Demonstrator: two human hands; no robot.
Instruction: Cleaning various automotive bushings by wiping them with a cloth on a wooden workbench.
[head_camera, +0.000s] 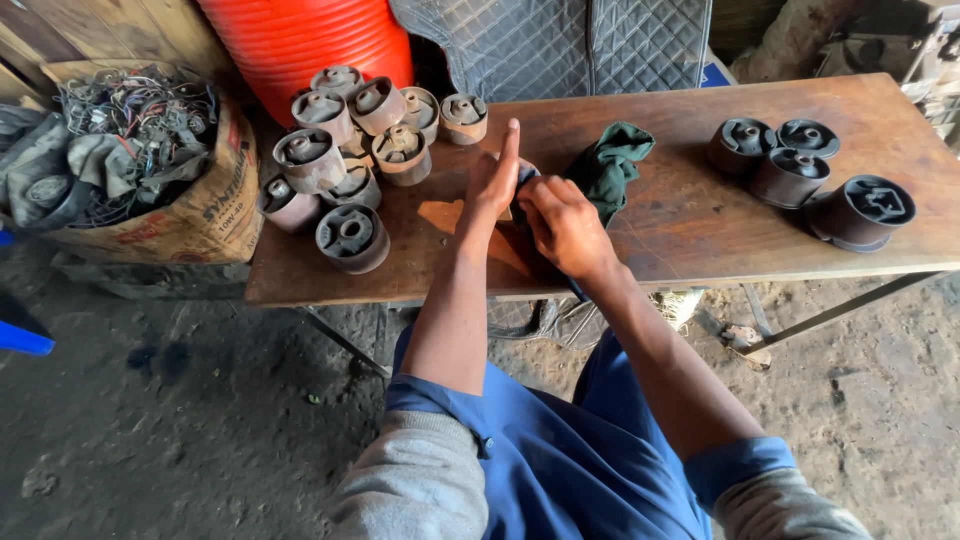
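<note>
Brown cardboard makes up the open box (205, 205) off the counter's (700, 235) left end; it has red and dark print on its side and is stuffed with tangled wires and grey rags. An orange ribbed drum (300, 40) stands behind the counter's back left corner. About eleven rusty cylindrical bushings (350, 150) crowd the left end, some stacked. Four darker, cleaner bushings (800, 170) sit near the right end. At mid-counter, the left hand (492, 180) has its grip narrow, forefinger pointing up, steadying a small dark part (522, 185), mostly hidden. The right hand (565, 225) closes over the same part and over a green rag (610, 165) that trails toward the back edge.
</note>
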